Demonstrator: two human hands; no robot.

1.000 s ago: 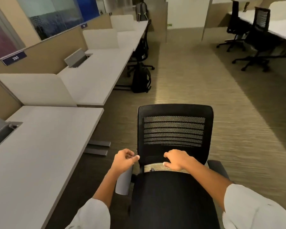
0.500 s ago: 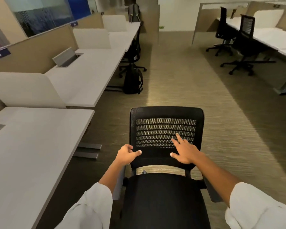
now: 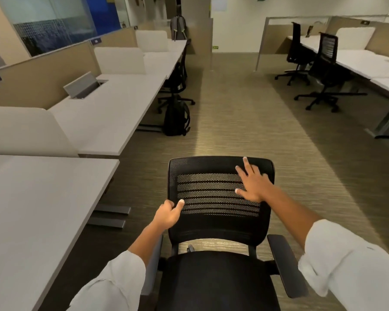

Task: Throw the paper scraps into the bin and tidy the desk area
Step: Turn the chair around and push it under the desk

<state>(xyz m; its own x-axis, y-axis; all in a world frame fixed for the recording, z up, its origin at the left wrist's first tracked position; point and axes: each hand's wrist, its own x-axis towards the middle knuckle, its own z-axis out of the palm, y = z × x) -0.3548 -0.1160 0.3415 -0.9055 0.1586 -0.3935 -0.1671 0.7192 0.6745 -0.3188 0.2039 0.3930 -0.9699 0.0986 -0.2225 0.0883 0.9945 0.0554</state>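
Left hand [image 3: 167,215] has its grip curled around the left edge of the black mesh-backed office chair [image 3: 218,198], thumb lying on the mesh; right hand [image 3: 253,184] is spread flat, fingers splayed, pressing the upper right of the backrest without clasping it. The chair sits in the aisle on the striped carpet [image 3: 245,122], just beside the white rectangular bench [image 3: 36,209], seat toward the person, backrest upright and facing them, its wide top edge running left to right. A small sign on the far wall is too blurred to read.
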